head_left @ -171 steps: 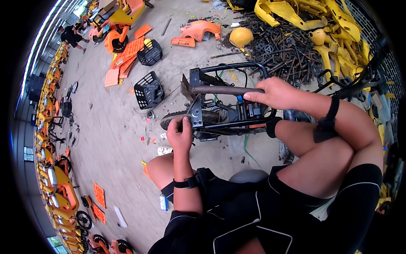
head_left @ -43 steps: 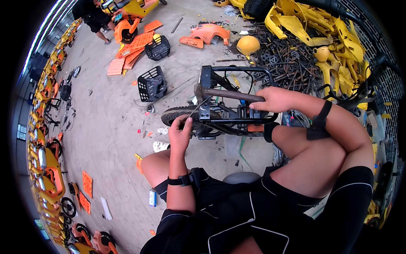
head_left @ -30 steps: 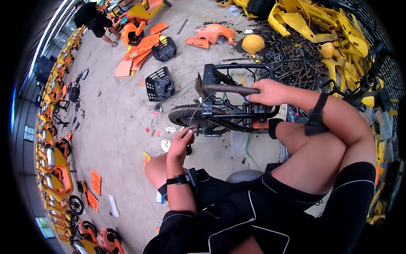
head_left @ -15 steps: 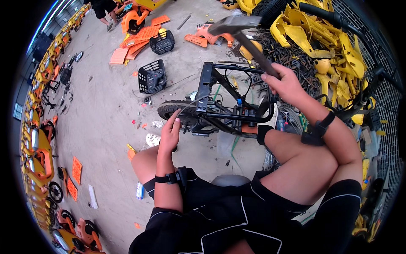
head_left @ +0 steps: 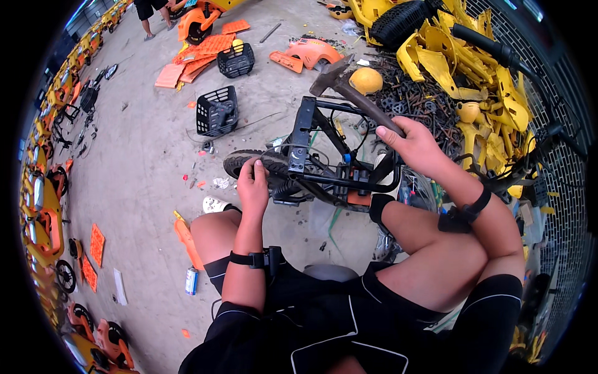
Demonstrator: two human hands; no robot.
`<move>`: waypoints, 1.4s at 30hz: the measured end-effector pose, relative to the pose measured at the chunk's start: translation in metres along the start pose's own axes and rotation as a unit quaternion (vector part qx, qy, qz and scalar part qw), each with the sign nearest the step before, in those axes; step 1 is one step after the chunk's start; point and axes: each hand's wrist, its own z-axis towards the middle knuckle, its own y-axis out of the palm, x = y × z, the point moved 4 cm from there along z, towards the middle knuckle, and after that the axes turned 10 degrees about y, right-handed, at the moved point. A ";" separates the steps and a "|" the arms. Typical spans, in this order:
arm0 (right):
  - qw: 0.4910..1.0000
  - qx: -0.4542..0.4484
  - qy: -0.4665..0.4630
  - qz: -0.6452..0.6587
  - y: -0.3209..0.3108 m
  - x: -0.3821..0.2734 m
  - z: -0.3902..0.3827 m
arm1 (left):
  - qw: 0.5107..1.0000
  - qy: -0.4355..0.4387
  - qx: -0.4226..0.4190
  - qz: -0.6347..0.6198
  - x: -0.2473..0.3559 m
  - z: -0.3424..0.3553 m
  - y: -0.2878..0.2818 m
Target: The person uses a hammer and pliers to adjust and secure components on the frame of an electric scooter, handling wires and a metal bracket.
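Note:
A hammer (head_left: 364,103) with a dark metal head is gripped by its handle in my right hand (head_left: 416,144), raised above a black metal vehicle frame (head_left: 303,131). The hammer head is apart from the frame, beyond its upper edge. My left hand (head_left: 253,187) is closed in a pinch beside the frame, in front of the black tyre (head_left: 240,160). A thin grey rod or cable runs from its fingertips toward the frame's end plate; its far end is hard to make out. Wires and an orange part (head_left: 359,197) show inside the frame.
Black baskets (head_left: 217,111) and orange panels (head_left: 199,55) lie on the floor beyond the frame. Yellow body panels (head_left: 492,81) and loose dark metal parts (head_left: 423,93) are piled at right. A can (head_left: 191,281) stands left of my leg. Someone's legs (head_left: 149,19) show far left.
The hammer has come down and its head has tilted lower, nearer the frame. My left hand has drawn slightly toward the tyre. The whole view has shifted a little.

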 end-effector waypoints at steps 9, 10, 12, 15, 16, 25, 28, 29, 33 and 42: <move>0.996 -0.024 -0.063 -0.057 0.025 -0.003 -0.004 | 0.999 -0.038 -0.006 0.001 0.000 0.006 0.012; 0.988 -0.065 -0.037 -0.131 0.032 -0.002 -0.003 | 0.999 -0.034 -0.005 0.007 -0.004 0.005 0.011; 0.985 -0.100 0.013 -0.137 0.043 0.003 0.000 | 1.000 -0.019 0.000 0.014 -0.011 0.010 0.010; 0.993 -0.062 0.029 -0.100 0.023 -0.013 -0.003 | 1.000 -0.019 -0.004 0.020 -0.014 0.011 0.004; 0.995 -0.071 0.022 -0.061 0.022 -0.012 0.001 | 1.000 -0.002 0.000 0.029 -0.013 0.012 0.003; 0.986 -0.073 0.001 -0.148 0.038 0.011 0.012 | 0.996 0.046 -0.020 0.077 -0.003 0.017 0.006; 0.995 -0.042 -0.024 -0.084 0.023 -0.005 0.014 | 0.994 0.044 -0.020 0.094 0.001 0.017 -0.003; 0.997 -0.053 -0.032 -0.050 0.017 -0.005 0.014 | 0.995 0.044 -0.025 0.086 0.006 0.016 -0.002; 0.995 -0.019 -0.089 -0.046 0.019 -0.006 0.013 | 0.993 0.067 -0.046 0.081 0.005 0.016 0.003; 0.993 -0.069 -0.037 -0.084 0.023 -0.019 0.013 | 0.990 0.081 -0.057 0.099 0.009 0.018 -0.001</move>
